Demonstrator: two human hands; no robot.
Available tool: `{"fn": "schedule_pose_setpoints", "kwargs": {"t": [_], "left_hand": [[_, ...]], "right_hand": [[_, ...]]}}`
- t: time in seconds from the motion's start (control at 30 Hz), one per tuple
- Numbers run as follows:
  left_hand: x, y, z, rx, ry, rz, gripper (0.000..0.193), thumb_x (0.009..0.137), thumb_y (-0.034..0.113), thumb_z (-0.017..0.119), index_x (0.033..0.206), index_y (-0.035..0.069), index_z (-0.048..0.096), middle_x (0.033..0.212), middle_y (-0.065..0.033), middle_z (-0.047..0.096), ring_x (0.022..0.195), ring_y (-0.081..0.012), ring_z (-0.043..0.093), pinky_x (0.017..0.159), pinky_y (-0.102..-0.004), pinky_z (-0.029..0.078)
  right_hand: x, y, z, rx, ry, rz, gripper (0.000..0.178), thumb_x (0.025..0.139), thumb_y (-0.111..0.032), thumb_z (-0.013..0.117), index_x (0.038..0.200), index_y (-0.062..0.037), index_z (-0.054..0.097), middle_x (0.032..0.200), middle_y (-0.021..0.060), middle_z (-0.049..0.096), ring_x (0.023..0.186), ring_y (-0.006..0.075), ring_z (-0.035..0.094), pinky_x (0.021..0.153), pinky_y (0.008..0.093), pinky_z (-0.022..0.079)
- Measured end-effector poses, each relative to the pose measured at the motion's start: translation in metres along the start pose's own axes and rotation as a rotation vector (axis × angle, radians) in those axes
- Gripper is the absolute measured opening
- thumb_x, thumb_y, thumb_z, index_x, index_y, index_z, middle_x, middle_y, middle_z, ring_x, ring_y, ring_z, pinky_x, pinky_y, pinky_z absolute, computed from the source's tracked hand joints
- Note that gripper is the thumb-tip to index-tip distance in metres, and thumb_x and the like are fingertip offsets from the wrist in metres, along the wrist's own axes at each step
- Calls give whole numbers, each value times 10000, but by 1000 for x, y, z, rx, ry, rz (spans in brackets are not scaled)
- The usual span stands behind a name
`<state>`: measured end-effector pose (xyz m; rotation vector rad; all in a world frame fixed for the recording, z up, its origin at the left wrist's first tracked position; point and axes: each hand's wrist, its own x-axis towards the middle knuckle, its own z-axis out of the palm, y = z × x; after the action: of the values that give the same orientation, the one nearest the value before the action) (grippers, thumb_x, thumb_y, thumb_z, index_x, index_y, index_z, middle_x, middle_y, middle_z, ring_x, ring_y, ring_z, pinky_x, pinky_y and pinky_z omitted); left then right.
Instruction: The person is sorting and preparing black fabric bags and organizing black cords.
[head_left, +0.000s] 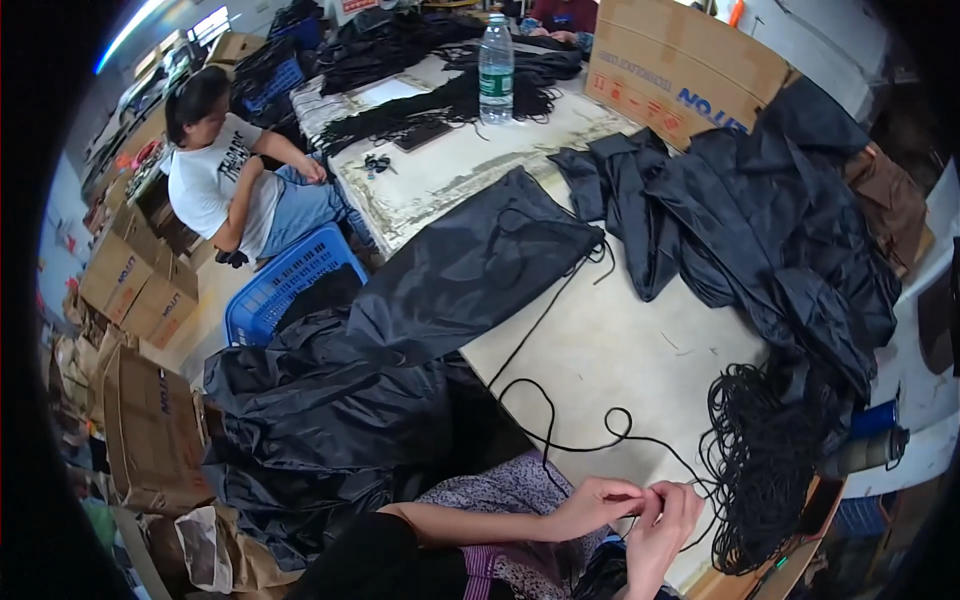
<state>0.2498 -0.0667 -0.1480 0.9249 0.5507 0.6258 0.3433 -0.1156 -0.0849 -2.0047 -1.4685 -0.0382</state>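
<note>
My left hand (597, 508) and my right hand (660, 525) meet at the table's near edge, fingertips pinched together on a thin black cord (617, 433). The exact bit between the fingers is mostly hidden. From there the cord curls in loose loops across the table and runs up to the corner of a flat black fabric bag (480, 262). This bag lies over the table's left edge. Right of my hands, a thick bundle of black cords (755, 470) hangs at the table's edge.
Black fabric bags (750, 220) are heaped at the right, before a cardboard box (680, 60). More black fabric (330, 430) drapes at the left near a blue basket (290, 285). A water bottle (496, 72) and small scissors (377, 164) are farther back. A person (225, 170) sits at the left.
</note>
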Motion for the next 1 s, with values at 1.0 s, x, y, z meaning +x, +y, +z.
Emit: {"fn": "schedule_pose_setpoints", "kwargs": {"t": [1.0], "left_hand": [[-3,-6,13,212,-10,271,96,794,37,622,875,-13,620,714,-61,590,609,-71,494,526,-230,393]], "right_hand": [[-6,-33,-26,-23,46,19,79,790,2,566,862,17,595,790,156,569,738,320,522,684,394,429]]}}
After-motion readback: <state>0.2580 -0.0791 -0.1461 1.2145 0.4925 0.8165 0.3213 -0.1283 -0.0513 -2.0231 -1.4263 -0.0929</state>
